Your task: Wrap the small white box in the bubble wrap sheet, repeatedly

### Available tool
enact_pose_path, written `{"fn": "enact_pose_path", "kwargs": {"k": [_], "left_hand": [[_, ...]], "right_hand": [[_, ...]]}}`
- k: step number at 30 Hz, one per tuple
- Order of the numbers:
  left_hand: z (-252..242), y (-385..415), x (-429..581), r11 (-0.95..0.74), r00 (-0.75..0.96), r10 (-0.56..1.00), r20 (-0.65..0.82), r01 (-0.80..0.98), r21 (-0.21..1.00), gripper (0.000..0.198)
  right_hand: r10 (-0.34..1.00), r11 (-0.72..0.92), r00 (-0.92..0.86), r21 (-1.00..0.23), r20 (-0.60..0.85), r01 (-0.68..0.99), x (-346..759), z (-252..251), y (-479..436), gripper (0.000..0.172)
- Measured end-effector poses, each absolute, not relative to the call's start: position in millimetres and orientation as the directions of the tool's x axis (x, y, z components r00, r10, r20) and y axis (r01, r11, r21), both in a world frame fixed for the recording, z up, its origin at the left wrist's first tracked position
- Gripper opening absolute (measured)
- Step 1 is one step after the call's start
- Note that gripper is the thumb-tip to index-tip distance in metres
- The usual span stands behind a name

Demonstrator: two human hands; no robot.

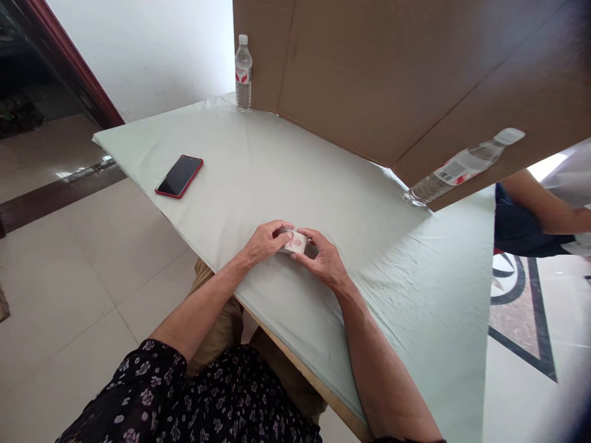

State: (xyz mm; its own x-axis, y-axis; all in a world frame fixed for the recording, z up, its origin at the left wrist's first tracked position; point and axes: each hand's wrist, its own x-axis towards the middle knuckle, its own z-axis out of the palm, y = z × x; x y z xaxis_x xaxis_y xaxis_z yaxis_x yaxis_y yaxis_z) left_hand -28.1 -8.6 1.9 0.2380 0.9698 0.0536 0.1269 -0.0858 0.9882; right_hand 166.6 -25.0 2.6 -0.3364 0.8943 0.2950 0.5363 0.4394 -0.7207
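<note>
Between my two hands is a small white box (298, 242) with red print on its top, close to the near edge of the table. My left hand (270, 242) grips its left end, the thumb lying on top and the fingers behind. At the right end, my right hand (320, 255) pinches it between thumb and forefinger. The box is held at or just above the pale cloth (240, 178); I cannot tell whether it touches. My fingers cover part of both ends.
A phone (180, 176) in a red case lies at the left. A brown cardboard panel (341, 67) stands across the back, with a water bottle (243, 74) at its left end and another bottle (462, 167) before its right part. Another person's arm (540, 200) shows at far right.
</note>
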Motion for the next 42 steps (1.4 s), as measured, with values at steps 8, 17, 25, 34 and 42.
{"fn": "enact_pose_path", "kwargs": {"k": [8,17,25,34,42], "left_hand": [[-0.7,-8.6,-26.9,-0.136,0.146,0.984,0.103,0.231,0.963,0.034],[-1.2,-7.4,-27.5,-0.141,0.178,0.978,0.108,0.181,0.973,0.033],[3.3,-9.1,-26.8,-0.125,0.169,0.981,0.097,0.162,0.979,0.029],[3.0,-9.8,-26.4,-0.109,0.139,0.987,0.084,0.183,0.977,0.029],[-0.6,-6.8,-27.8,-0.099,0.103,0.991,0.084,0.15,0.984,0.031]], "right_hand": [[0.926,0.361,-0.315,-0.73,0.207,0.58,167.6,2.2,-24.1,0.052],[0.944,0.325,-0.229,-0.795,0.238,0.513,160.9,0.6,-28.3,0.047],[0.932,0.358,-0.257,-0.754,0.255,0.551,161.0,-1.9,-27.1,0.049],[0.932,0.341,-0.292,-0.788,0.214,0.512,166.6,10.9,-28.0,0.045],[0.919,0.369,-0.34,-0.748,0.202,0.552,169.1,1.9,-23.8,0.055]]}}
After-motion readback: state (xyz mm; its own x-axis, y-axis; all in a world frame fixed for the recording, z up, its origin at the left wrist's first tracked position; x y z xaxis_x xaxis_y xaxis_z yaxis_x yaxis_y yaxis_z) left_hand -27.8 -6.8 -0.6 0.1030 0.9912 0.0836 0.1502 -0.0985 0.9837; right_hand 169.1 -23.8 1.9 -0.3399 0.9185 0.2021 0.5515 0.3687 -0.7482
